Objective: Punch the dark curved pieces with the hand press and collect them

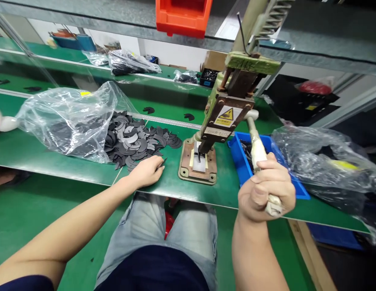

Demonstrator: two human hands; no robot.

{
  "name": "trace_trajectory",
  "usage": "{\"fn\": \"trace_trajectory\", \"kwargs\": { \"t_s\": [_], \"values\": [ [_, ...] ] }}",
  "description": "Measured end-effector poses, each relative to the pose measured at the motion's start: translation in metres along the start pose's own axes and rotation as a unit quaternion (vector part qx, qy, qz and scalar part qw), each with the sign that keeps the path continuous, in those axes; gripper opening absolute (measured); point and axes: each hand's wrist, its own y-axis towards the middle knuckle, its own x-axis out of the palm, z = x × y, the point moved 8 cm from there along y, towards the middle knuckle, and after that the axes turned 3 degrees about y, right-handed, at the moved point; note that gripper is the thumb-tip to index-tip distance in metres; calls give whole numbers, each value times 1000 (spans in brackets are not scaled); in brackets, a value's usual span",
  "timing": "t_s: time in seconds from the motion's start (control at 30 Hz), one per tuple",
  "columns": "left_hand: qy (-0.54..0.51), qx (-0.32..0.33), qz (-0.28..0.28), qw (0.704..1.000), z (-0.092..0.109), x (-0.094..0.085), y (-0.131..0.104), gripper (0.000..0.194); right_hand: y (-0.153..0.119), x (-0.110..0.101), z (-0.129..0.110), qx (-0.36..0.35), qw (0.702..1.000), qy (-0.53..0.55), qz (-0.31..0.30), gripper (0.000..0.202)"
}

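My right hand [266,190] is wrapped round the tape-covered lever [258,151] of a green hand press [225,109]. Between thumb and fingers, my left hand [147,171] pinches a small dark flat piece [164,162] at the bench's front edge. Just behind that hand spreads a heap of black and grey crescent-shaped pieces [136,139], spilling from a clear plastic bag [69,121]. The press's base plate [184,171] stands right of my left hand. A black piece [199,152] shows under the ram, over a pale block on the base.
Right of the press sits a blue bin [240,169] with dark parts inside, partly behind my right hand. Another plastic bag [330,161] lies farther right. An orange bin [183,18] hangs overhead at the shelf. Loose dark pieces [149,110] lie behind the heap.
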Motion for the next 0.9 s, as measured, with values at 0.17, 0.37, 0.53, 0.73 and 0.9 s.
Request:
{"fn": "trace_trajectory", "kwargs": {
  "t_s": [0.17,0.37,0.53,0.73,0.9],
  "values": [
    [-137,-62,-19,988,10,3,34,30,0,1,-2,-4,1000,-5,-15,32],
    [-351,-100,-27,931,10,23,73,38,0,1,-1,9,1000,-9,-2,34],
    [-481,-156,15,862,13,36,92,37,0,1,0,5,1000,8,11,33],
    [-518,-164,-62,838,36,47,101,26,0,2,-1,0,1000,4,8,34],
    [-423,-143,-64,892,40,42,109,23,1,3,-1,-2,1000,-6,14,33]
  ]
}}
